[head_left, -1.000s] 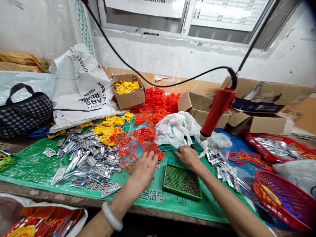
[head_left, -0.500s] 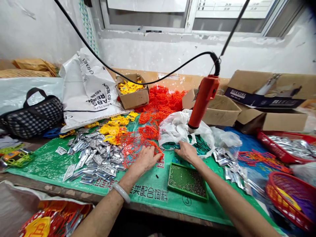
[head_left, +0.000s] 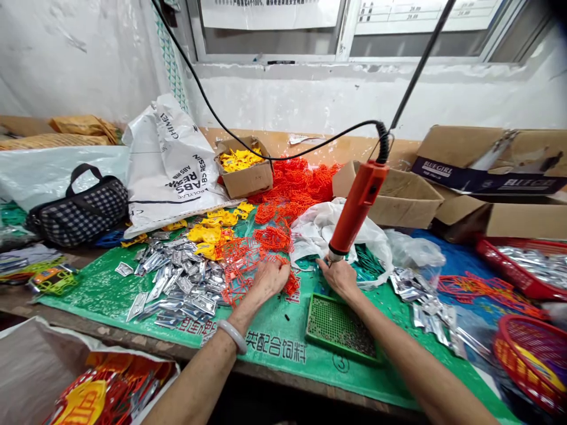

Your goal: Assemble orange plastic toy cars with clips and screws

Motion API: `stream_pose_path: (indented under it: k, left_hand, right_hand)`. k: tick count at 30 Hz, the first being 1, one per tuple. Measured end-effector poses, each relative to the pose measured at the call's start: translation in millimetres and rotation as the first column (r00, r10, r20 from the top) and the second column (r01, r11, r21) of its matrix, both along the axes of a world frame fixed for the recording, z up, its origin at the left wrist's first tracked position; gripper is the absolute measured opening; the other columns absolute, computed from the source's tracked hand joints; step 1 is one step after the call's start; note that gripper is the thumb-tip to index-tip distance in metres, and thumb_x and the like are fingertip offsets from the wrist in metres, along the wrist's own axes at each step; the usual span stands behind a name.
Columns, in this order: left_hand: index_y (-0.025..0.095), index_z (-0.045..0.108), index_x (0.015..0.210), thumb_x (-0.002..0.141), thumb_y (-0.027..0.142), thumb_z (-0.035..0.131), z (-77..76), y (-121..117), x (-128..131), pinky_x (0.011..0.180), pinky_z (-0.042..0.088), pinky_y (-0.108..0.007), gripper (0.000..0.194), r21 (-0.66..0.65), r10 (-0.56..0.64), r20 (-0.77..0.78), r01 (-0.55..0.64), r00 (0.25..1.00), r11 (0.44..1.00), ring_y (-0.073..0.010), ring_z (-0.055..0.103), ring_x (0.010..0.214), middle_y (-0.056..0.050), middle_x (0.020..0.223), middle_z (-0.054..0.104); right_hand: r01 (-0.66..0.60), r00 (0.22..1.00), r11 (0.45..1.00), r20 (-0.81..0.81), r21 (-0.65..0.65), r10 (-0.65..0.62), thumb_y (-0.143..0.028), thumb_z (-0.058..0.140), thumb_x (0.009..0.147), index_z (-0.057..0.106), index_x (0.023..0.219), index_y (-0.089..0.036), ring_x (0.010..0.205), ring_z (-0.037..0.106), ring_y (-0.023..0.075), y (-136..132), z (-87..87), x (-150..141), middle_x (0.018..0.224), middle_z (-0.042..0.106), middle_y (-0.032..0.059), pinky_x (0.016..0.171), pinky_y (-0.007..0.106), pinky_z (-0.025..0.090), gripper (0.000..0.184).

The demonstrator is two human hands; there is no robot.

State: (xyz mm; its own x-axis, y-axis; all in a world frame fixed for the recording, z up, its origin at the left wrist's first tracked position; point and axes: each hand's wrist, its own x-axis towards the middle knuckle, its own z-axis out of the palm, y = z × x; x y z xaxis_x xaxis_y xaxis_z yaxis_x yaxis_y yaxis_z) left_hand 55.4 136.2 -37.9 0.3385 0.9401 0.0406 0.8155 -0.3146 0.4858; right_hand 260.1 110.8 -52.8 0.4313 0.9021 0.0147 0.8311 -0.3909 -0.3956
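My left hand is closed, fingers curled under, at the right edge of a heap of orange plastic lattice pieces. Whatever its fingers hold is hidden. A red electric screwdriver hangs tilted from above, its nose pointing down and left. My right hand pinches the screwdriver's tip. Just below that hand lies a green mesh tray of small dark screws. Left of the lattices spreads a pile of silvery parts, with yellow plastic parts behind it.
A white bag with dark green pieces sits behind my right hand. Cardboard boxes stand along the wall. Red baskets are at the right. A black cable arcs overhead. A checked pouch lies at left.
My left hand's fingers have curled in over the orange pieces. The screwdriver has tilted further, its nose coming down and left to my right hand. The whole view has shifted slightly.
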Motion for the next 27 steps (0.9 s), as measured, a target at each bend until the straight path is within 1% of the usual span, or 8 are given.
stream_pose_path:
  k: [5, 10, 14, 18, 20, 22, 24, 27]
  left_hand:
    - [0.017, 0.059, 0.124, 0.094, 0.035, 0.061, -2.9, 4, 5, 0.086, 0.056, -0.045, 0.036, -0.042, 0.055, 0.108, -0.05, 0.993, 0.998, -0.024, 0.064, 0.103, -0.009, 0.124, 0.062]
    - [0.014, 0.067, 0.081, 0.092, 0.03, 0.056, 5.4, -1, 5, 0.099, 0.043, -0.05, 0.023, -0.006, 0.134, 0.334, -0.14, 0.933, 0.99, -0.0304, 0.057, 0.109, -0.013, 0.102, 0.066]
    - [0.018, 0.068, 0.079, 0.081, 0.025, 0.065, 22.8, -5, -11, 0.112, 0.029, -0.048, 0.008, 0.007, 0.107, 0.584, -0.136, 0.805, 0.991, -0.0316, 0.044, 0.127, -0.011, 0.118, 0.063]
    - [0.018, 0.07, 0.089, 0.08, 0.037, 0.066, 33.2, -28, -26, 0.096, 0.047, -0.043, 0.021, -0.134, 0.103, 0.786, 0.006, 0.609, 0.991, -0.026, 0.062, 0.106, -0.009, 0.108, 0.07]
    - [0.017, 0.07, 0.095, 0.082, 0.046, 0.063, 33.4, -50, -25, 0.087, 0.052, -0.044, 0.033, -0.227, 0.146, 0.841, 0.094, 0.521, 0.969, -0.0263, 0.067, 0.098, -0.011, 0.104, 0.073]
    - [0.017, 0.071, 0.099, 0.081, 0.046, 0.067, 32.1, -76, -20, 0.083, 0.054, -0.043, 0.034, -0.32, 0.208, 0.872, 0.195, 0.443, 0.927, -0.0266, 0.068, 0.098, -0.012, 0.107, 0.074]
    - [0.017, 0.075, 0.094, 0.071, 0.038, 0.08, 30.9, -99, -14, 0.086, 0.053, -0.04, 0.032, -0.464, 0.408, 0.886, 0.366, 0.221, 0.807, -0.0244, 0.068, 0.097, -0.01, 0.104, 0.076]
    - [0.015, 0.078, 0.089, 0.067, 0.029, 0.086, 31.7, -122, -10, 0.083, 0.051, -0.028, 0.027, -0.482, 0.474, 0.869, 0.465, 0.144, 0.743, -0.0167, 0.066, 0.086, -0.006, 0.092, 0.077]
  right_hand:
    - [0.059, 0.989, 0.987, -0.142, 0.152, -0.038, -0.036, 0.059, 0.094, 0.061, 0.118, -0.018, 0.102, 0.065, 0.0209, 1, 6.4, 26, 0.12, 0.064, 0.0077, 0.087, 0.041, 0.056, 0.03]
    - [0.09, 0.951, 0.924, -0.307, 0.373, 0.032, -0.039, 0.061, 0.087, 0.068, 0.102, -0.011, 0.072, 0.067, 0.0192, -20, 15.6, 49, 0.079, 0.072, 0.003, 0.063, 0.029, 0.052, 0.032]
    - [0.246, 0.907, 0.853, -0.42, 0.461, -0.035, -0.051, 0.056, 0.08, 0.069, 0.1, -0.01, 0.053, 0.061, 0.0185, -79, 23.5, 57, 0.062, 0.067, 0.0032, 0.048, 0.028, 0.046, 0.048]
    - [0.375, 0.866, 0.74, -0.496, 0.558, -0.065, -0.053, 0.067, 0.072, 0.072, 0.094, -0.018, 0.055, 0.062, 0.0181, -145, 33.6, 29, 0.066, 0.07, 0.0037, 0.051, 0.028, 0.049, 0.041]
    - [0.278, 0.879, 0.723, -0.47, 0.633, 0.073, -0.05, 0.068, 0.074, 0.072, 0.09, -0.021, 0.049, 0.057, 0.0155, -159, 42.0, 0, 0.06, 0.065, 0.0, 0.046, 0.026, 0.045, 0.033]
    - [0.129, 0.918, 0.696, -0.351, 0.707, 0.186, -0.041, 0.064, 0.079, 0.072, 0.087, -0.022, 0.043, 0.051, 0.013, -155, 51.7, -29, 0.054, 0.059, -0.0027, 0.044, 0.025, 0.043, 0.022]
    - [-0.026, 0.944, 0.662, -0.199, 0.749, 0.262, -0.031, 0.06, 0.083, 0.073, 0.091, -0.021, 0.045, 0.054, 0.0133, -144, 60.1, -52, 0.059, 0.064, -0.0004, 0.05, 0.026, 0.046, 0.018]
    - [-0.187, 0.935, 0.635, -0.063, 0.75, 0.35, -0.023, 0.054, 0.086, 0.072, 0.096, -0.017, 0.055, 0.06, 0.0153, -132, 67.0, -73, 0.071, 0.07, 0.0047, 0.06, 0.028, 0.049, 0.021]
